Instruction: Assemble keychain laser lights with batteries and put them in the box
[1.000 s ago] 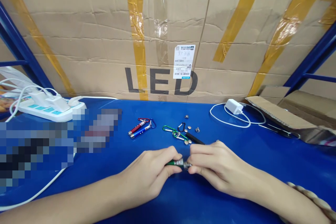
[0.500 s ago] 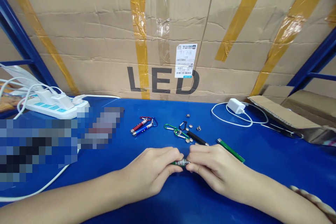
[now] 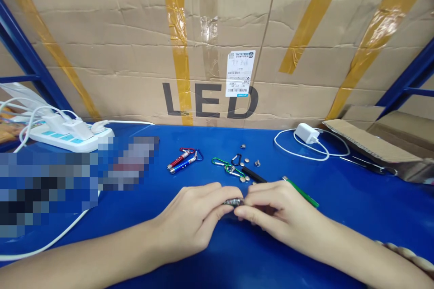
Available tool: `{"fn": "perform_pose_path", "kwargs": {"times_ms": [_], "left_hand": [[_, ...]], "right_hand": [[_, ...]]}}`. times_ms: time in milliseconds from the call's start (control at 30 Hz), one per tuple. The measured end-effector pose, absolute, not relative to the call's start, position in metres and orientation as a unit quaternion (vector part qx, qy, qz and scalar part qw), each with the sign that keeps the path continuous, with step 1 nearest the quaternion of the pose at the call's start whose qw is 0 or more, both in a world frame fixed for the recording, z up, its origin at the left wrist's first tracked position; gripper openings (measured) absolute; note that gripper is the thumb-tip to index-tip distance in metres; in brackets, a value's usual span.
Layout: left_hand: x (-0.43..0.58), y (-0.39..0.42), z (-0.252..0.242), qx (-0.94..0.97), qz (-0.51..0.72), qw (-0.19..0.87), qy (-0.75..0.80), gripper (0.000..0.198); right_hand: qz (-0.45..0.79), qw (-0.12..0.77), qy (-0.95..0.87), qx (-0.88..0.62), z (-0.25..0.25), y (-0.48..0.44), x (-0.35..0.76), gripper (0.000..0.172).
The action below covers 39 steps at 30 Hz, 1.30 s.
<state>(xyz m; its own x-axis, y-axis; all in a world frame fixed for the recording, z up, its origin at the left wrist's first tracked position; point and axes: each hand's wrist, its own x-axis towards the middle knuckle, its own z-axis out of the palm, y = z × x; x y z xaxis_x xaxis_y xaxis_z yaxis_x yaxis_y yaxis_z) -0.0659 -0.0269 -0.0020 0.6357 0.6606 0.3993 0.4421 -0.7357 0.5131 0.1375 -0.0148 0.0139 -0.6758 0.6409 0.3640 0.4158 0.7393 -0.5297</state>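
Both my hands meet low in the middle of the blue table (image 3: 356, 207). My left hand (image 3: 196, 216) is closed around the body of a small green keychain flashlight (image 3: 233, 201). My right hand (image 3: 271, 212) pinches its silver end with the fingertips. Only a short stretch of the flashlight shows between my fingers. Just behind my right hand lies a green pen-like stick (image 3: 301, 192) and a black stick (image 3: 254, 174). Farther back are a red and a blue keychain flashlight (image 3: 181, 161), green and black carabiners (image 3: 225, 165), and several button cells (image 3: 247, 161).
A big taped cardboard box marked LED (image 3: 210, 54) closes off the back. A white power strip with plugs (image 3: 68, 134) sits at the left, its cable running along the table. A white charger with cable (image 3: 307, 134) lies at the right, beside flattened cardboard (image 3: 369, 144).
My hands stayed together on the flashlight, closing in so less of its green body shows. The green stick came into sight behind my right hand. The view shifted slightly.
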Motion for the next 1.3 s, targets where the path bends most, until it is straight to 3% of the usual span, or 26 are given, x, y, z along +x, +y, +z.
{"fn": "perform_pose_path", "kwargs": {"times_ms": [133, 267, 433, 667, 967, 1300], "left_hand": [[-0.064, -0.025, 0.0, 0.862, 0.33, 0.205, 0.326, 0.022], [-0.065, -0.023, -0.002, 0.854, 0.346, 0.206, 0.329, 0.023], [-0.064, -0.025, 0.0, 0.86, 0.32, 0.231, 0.325, 0.021], [-0.065, -0.026, 0.003, 0.877, 0.263, 0.261, 0.306, 0.021], [-0.067, -0.027, -0.002, 0.902, 0.252, 0.206, 0.285, 0.019], [-0.066, -0.026, -0.007, 0.914, 0.3, 0.087, 0.26, 0.032]], "right_hand": [[-0.041, 0.363, -0.898, -0.245, 0.012, -0.005, 0.149, 0.018], [-0.119, 0.38, -0.896, -0.199, 0.011, -0.002, 0.154, 0.013], [-0.1, 0.377, -0.901, -0.188, 0.01, -0.008, 0.152, 0.004], [0.006, 0.353, -0.914, -0.201, 0.009, -0.013, 0.147, 0.018], [0.025, 0.34, -0.918, -0.204, -0.001, -0.013, 0.147, 0.021], [0.231, 0.391, -0.846, -0.28, 0.002, -0.017, 0.136, 0.031]]}}
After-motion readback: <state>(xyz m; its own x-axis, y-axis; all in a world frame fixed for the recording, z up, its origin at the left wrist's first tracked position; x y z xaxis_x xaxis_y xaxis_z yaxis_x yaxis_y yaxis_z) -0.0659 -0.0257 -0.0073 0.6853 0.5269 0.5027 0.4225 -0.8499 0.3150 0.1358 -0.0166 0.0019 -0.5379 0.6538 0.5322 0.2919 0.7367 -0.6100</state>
